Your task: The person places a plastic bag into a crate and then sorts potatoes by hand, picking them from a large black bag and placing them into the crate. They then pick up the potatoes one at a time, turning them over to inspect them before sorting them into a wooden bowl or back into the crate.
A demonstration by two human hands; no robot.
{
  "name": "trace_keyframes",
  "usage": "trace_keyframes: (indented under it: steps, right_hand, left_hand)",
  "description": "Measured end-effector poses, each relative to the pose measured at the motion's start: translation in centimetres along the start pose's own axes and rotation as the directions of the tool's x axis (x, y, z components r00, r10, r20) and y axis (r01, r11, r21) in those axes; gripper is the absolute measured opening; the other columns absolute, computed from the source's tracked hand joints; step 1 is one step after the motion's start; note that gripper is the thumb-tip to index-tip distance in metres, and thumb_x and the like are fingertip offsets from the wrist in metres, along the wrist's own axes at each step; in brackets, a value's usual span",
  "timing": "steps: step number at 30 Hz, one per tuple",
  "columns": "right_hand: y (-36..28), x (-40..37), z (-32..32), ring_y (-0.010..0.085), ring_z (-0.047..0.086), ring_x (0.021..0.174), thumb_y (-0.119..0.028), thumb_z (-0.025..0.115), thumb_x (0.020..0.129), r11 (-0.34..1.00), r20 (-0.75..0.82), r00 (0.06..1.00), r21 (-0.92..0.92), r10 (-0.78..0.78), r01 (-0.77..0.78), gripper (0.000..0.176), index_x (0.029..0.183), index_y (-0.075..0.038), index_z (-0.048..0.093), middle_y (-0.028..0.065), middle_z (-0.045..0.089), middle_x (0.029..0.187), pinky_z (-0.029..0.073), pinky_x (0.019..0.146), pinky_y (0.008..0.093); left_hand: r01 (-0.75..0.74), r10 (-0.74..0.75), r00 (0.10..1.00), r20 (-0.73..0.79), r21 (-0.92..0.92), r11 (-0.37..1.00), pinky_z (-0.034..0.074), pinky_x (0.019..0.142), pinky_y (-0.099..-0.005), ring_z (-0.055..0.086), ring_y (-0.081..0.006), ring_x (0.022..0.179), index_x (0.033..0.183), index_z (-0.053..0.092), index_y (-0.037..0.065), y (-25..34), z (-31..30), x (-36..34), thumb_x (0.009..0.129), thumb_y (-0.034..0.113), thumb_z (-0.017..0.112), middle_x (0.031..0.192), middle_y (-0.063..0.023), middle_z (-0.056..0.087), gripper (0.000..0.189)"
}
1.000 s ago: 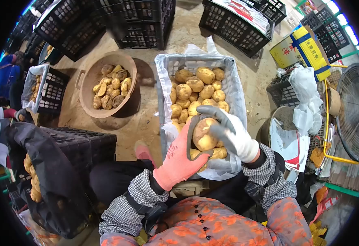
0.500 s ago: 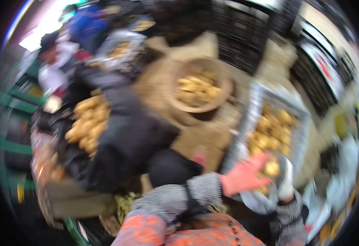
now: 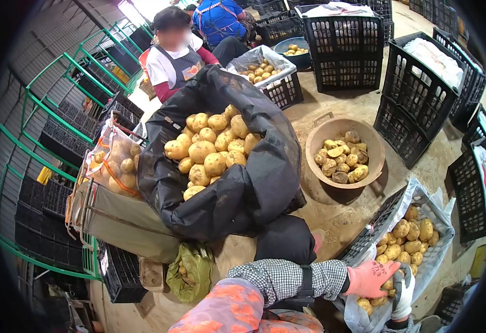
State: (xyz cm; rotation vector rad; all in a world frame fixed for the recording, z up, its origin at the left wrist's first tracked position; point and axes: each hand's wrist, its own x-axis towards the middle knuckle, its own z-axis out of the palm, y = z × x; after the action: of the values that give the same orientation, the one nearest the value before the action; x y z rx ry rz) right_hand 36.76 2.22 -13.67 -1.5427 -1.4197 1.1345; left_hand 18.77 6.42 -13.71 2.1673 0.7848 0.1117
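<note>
My left hand [image 3: 371, 279], in a pink rubber glove, is low over the near end of a lined crate [image 3: 445, 222] of potatoes at the lower right. Its fingers and thumb curve round a potato [image 3: 388, 284]. Close beside it, at the crate's right side, is my right hand [image 3: 403, 293] in a white and grey glove. Its fingers are bent inward and partly hide what they hold. Other potatoes [image 3: 413, 231] lie heaped towards the crate's far end, and a few [image 3: 365, 305] show below my left hand.
A black cloth-lined container [image 3: 270, 188] heaped with potatoes stands left of centre. Beyond my crate is a brown basin [image 3: 311, 145] of cut and dark potatoes. Stacked black crates [image 3: 342, 55] stand behind. A seated person [image 3: 171, 61] faces this way; green racks [image 3: 32, 116] line the left.
The view has swung to the right and steadied, so everything appears shifted. Both hands remain together at the crate's near end; the potato between them earlier is now less visible.
</note>
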Motion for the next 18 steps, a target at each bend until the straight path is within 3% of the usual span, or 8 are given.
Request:
trace_keyframes:
  steps: [1, 5, 7, 8, 11, 13, 15, 18]
  right_hand:
    - [0.4, -0.1, 0.2, 0.0131, 0.053, 0.081, -0.028, 0.056, 0.092, 0.997, -0.026, 1.000, -0.083, -0.007, 0.005, 0.030, 0.098, 0.000, 0.061, 0.0041, 0.061, 0.091, 0.044, 0.071, 0.0288]
    - [2.4, -1.9, -0.4, 0.0129, 0.051, 0.079, -0.027, 0.054, 0.094, 0.995, -0.077, 0.993, -0.020, 0.094, -0.096, 0.028, 0.095, 0.001, 0.061, 0.0036, 0.060, 0.086, 0.043, 0.071, 0.0302]
    - [4.1, -2.3, -1.5, 0.0228, 0.054, 0.104, -0.020, 0.048, 0.099, 0.975, 0.050, 0.975, -0.068, 0.217, -0.213, 0.028, 0.117, 0.001, 0.056, 0.0136, 0.056, 0.110, 0.042, 0.092, 0.0331]
    - [6.2, -2.3, -2.6, 0.0228, 0.054, 0.104, -0.020, 0.048, 0.099, 0.977, 0.070, 0.976, -0.071, 0.208, -0.203, 0.028, 0.117, 0.001, 0.056, 0.0136, 0.056, 0.110, 0.042, 0.092, 0.0331]
    - [11.8, -2.6, -4.7, 0.0232, 0.052, 0.112, -0.021, 0.050, 0.099, 0.959, 0.248, 0.941, 0.106, 0.229, -0.262, 0.030, 0.120, 0.000, 0.056, 0.0145, 0.052, 0.122, 0.042, 0.096, 0.0339]
    - [12.1, -2.7, -5.4, 0.0315, 0.051, 0.118, -0.035, 0.058, 0.092, 0.678, 0.229, 0.866, 0.546, 0.444, -0.492, 0.061, 0.141, -0.004, 0.039, 0.0189, 0.050, 0.134, 0.043, 0.096, 0.0419]
    - [9.9, -1.1, -4.0, 0.0296, 0.052, 0.115, -0.035, 0.058, 0.093, 0.749, 0.142, 0.890, 0.492, 0.433, -0.443, 0.057, 0.137, -0.004, 0.042, 0.0178, 0.052, 0.129, 0.044, 0.095, 0.0404]
    - [7.2, 0.7, -2.9, 0.0268, 0.053, 0.111, -0.036, 0.058, 0.093, 0.909, 0.012, 0.951, 0.289, 0.310, -0.300, 0.050, 0.130, -0.003, 0.047, 0.0162, 0.055, 0.123, 0.044, 0.094, 0.0381]
  left_hand:
    - [-0.003, 0.003, 1.000, -0.002, 0.001, 1.000, 0.046, 0.090, -0.0401, 0.058, -0.0352, 0.109, 0.141, 0.022, -0.012, 0.2, -0.3, 0.0, 0.083, 0.038, 0.060, 0.132, -0.0272, 0.047, 0.086]
    - [-0.007, 0.010, 0.995, 0.095, -0.032, 0.999, 0.047, 0.086, -0.0406, 0.060, -0.0348, 0.104, 0.140, 0.023, -0.014, 0.5, 0.3, 0.1, 0.083, 0.037, 0.060, 0.125, -0.0257, 0.051, 0.085]
    - [-0.031, 0.035, 0.996, 0.087, -0.045, 0.998, 0.048, 0.086, -0.0405, 0.060, -0.0348, 0.103, 0.139, 0.023, -0.015, 0.0, 1.0, 0.2, 0.083, 0.035, 0.061, 0.125, -0.0262, 0.052, 0.084]
    - [-0.059, 0.065, 0.996, 0.068, -0.091, 0.994, 0.048, 0.087, -0.0401, 0.060, -0.0352, 0.103, 0.138, 0.025, -0.015, -0.2, 1.8, 0.6, 0.082, 0.035, 0.061, 0.122, -0.0263, 0.053, 0.083]
    - [-0.081, 0.097, 0.993, 0.074, -0.197, 0.977, 0.047, 0.090, -0.0395, 0.059, -0.0384, 0.104, 0.137, 0.028, -0.015, -0.3, 1.4, 1.0, 0.079, 0.034, 0.061, 0.119, -0.0281, 0.056, 0.083]
    - [-0.162, 0.161, 0.987, -0.017, -0.105, 0.981, 0.047, 0.088, -0.0402, 0.059, -0.0367, 0.104, 0.135, 0.033, -0.013, -0.2, 2.6, 1.5, 0.073, 0.031, 0.063, 0.110, -0.0272, 0.059, 0.082]
    - [-0.216, 0.207, 0.975, -0.083, -0.116, 0.969, 0.047, 0.091, -0.0394, 0.058, -0.0374, 0.108, 0.138, 0.030, -0.012, -1.9, 5.1, 3.6, 0.072, 0.029, 0.063, 0.112, -0.0281, 0.058, 0.084]
    - [-0.064, 0.011, 0.982, -0.190, -0.274, 0.960, 0.047, 0.091, -0.0394, 0.057, -0.0376, 0.109, 0.138, 0.029, -0.011, -3.7, 3.9, 3.8, 0.073, 0.029, 0.063, 0.114, -0.0282, 0.058, 0.083]
